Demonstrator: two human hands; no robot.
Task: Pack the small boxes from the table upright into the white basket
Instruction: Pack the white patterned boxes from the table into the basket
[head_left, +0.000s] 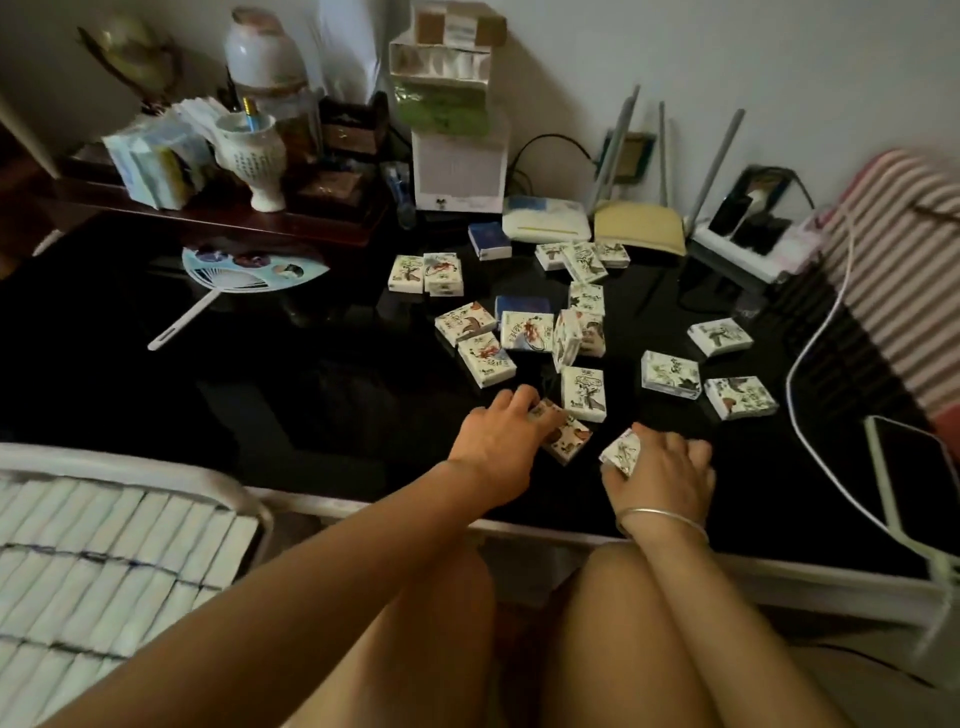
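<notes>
step: gather | left hand (498, 441) curls on flat box (567, 440), right of white basket (130, 464) | right hand (660, 474) clasps tilted box (621, 453), farther right | tip: stand both on end, slot tight against basket's 4 filled rows

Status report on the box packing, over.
Left hand grips a near box; right hand grips a tilted box. White basket partly filled, boxes upright. Many loose boxes on the table; nothing blocking.

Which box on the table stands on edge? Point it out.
The upright box in the middle cluster, just behind the flat box beyond the left hand; the other loose ones lie flat.
</notes>
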